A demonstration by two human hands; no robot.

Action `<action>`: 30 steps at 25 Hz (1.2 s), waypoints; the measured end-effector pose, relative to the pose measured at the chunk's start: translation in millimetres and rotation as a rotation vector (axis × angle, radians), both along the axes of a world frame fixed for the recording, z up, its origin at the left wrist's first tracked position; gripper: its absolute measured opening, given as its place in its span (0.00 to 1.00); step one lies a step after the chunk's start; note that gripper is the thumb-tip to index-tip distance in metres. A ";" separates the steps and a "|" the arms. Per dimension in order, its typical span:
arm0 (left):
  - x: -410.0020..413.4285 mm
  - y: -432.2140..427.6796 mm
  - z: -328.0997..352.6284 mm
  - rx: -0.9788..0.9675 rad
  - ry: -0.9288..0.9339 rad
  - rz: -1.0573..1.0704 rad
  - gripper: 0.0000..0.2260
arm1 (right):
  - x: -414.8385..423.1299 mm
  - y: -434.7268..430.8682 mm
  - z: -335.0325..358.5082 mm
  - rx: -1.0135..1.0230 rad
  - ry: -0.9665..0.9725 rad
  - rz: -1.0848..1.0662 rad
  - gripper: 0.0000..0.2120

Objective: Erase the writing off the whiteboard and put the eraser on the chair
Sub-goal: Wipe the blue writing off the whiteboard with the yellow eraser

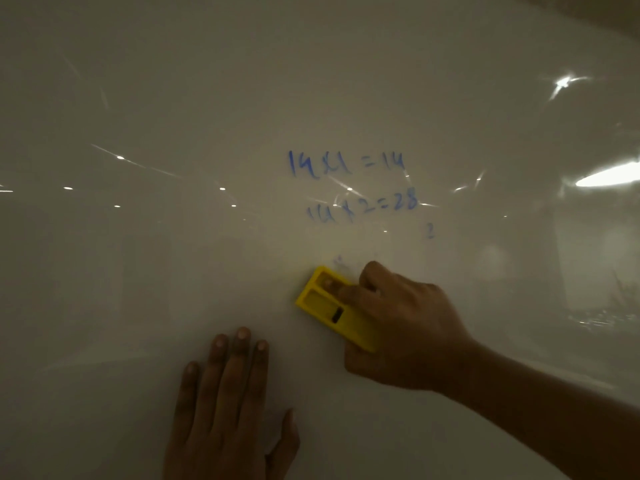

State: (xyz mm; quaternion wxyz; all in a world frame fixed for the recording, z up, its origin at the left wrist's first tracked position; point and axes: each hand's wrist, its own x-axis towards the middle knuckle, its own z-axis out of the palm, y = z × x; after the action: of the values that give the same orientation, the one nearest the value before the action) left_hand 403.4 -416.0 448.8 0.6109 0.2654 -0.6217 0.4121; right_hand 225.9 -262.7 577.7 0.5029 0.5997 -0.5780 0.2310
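A glossy whiteboard point(173, 271) fills nearly the whole head view. Blue writing point(346, 164) reads "14 x 1 = 14", and below it a fainter line "14 x 2 = 28" point(363, 207); a small blue mark point(430, 232) and faint smudges lie lower down. My right hand point(405, 327) grips a yellow eraser point(325, 308) and presses it flat on the board just under the smudges. My left hand point(225, 403) lies flat on the board at the lower middle, fingers spread, holding nothing. No chair is in view.
Ceiling lights and a bright window reflect off the board point(609, 176) at the right. The board's upper right edge point(588, 26) meets a darker wall.
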 end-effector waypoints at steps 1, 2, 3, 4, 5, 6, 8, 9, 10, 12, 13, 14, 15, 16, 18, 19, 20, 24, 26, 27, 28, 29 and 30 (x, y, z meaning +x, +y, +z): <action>0.2 -0.4 -0.3 0.003 0.002 -0.001 0.34 | -5.1 0.8 6.8 -0.064 -0.066 -0.006 0.31; -0.1 -0.7 -0.6 0.006 0.003 -0.003 0.34 | -7.5 0.6 13.5 -0.141 -0.164 0.002 0.30; -0.4 -0.6 -1.1 0.009 0.004 -0.004 0.34 | -5.4 -1.4 17.1 -0.184 -0.246 0.010 0.29; -0.5 -0.3 -1.1 0.009 0.004 -0.005 0.34 | 1.0 -4.4 16.2 -0.192 -0.267 0.021 0.29; -0.3 0.3 -0.9 0.009 0.004 -0.007 0.34 | 9.2 -7.9 12.2 -0.172 -0.221 0.032 0.30; 0.0 0.8 -0.6 0.010 0.003 -0.009 0.34 | 14.2 -10.0 5.8 -0.134 -0.137 0.031 0.30; 0.7 1.2 -0.7 0.012 0.000 -0.006 0.34 | 3.0 -3.4 0.9 -0.067 -0.008 0.007 0.30; 0.9 1.1 -1.2 0.012 -0.001 -0.005 0.34 | -9.7 1.8 5.8 -0.073 -0.015 -0.017 0.30; 0.9 0.5 -1.2 0.015 -0.002 -0.007 0.34 | -22.6 7.0 13.7 -0.129 -0.086 -0.034 0.29; 0.4 -0.9 -1.5 0.017 -0.003 -0.009 0.35 | -37.7 11.5 26.9 -0.292 -0.301 -0.013 0.27; 0.1 -1.3 -1.5 0.010 -0.004 -0.004 0.35 | -37.7 9.9 27.2 -0.319 -0.335 -0.006 0.27; 0.3 -1.5 -1.7 0.004 -0.005 0.001 0.35 | -33.3 7.6 24.2 -0.296 -0.302 0.004 0.27; 0.4 -1.6 -1.5 -0.001 -0.004 0.005 0.35 | -30.2 6.3 19.0 -0.242 -0.222 0.008 0.28; 0.0 -1.8 -1.1 -0.006 -0.002 0.008 0.34 | -33.1 7.4 12.6 -0.192 -0.136 -0.005 0.28; -0.3 -2.1 -1.3 -0.009 0.004 0.006 0.34 | -57.0 17.5 12.3 -0.189 -0.099 -0.048 0.29; -0.8 -1.8 -1.0 -0.003 0.008 0.000 0.34 | -72.4 23.4 17.1 -0.242 -0.190 -0.059 0.29; -1.0 -2.0 -0.6 0.005 0.012 -0.002 0.34 | -85.6 27.1 22.0 -0.326 -0.326 -0.046 0.29; -2.7 -2.9 -2.0 0.016 0.012 -0.006 0.34 | -78.4 19.0 11.3 -0.360 -0.400 0.026 0.28; -1.7 -4.0 -1.7 0.010 0.007 -0.014 0.34 | -73.0 17.8 -5.2 -0.200 -0.179 -0.007 0.27; -1.3 -4.5 -1.4 0.005 0.009 -0.017 0.34 | -79.0 21.0 -5.9 -0.172 -0.133 -0.045 0.28; -1.4 -4.4 -1.2 0.004 0.013 -0.022 0.34 | -88.1 24.0 -2.3 -0.209 -0.190 -0.070 0.28; -1.9 -4.3 -1.0 0.004 0.015 -0.024 0.34 | -96.7 25.6 3.4 -0.301 -0.343 -0.064 0.28; -2.6 -4.3 -1.1 0.004 0.014 -0.020 0.34 | -101.1 24.7 7.5 -0.409 -0.509 -0.021 0.28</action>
State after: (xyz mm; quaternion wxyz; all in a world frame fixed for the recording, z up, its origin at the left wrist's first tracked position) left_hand 400.8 -420.3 447.7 0.6187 0.2633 -0.6209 0.4029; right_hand 124.8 -237.9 585.1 0.4548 0.4033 -0.6329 0.4794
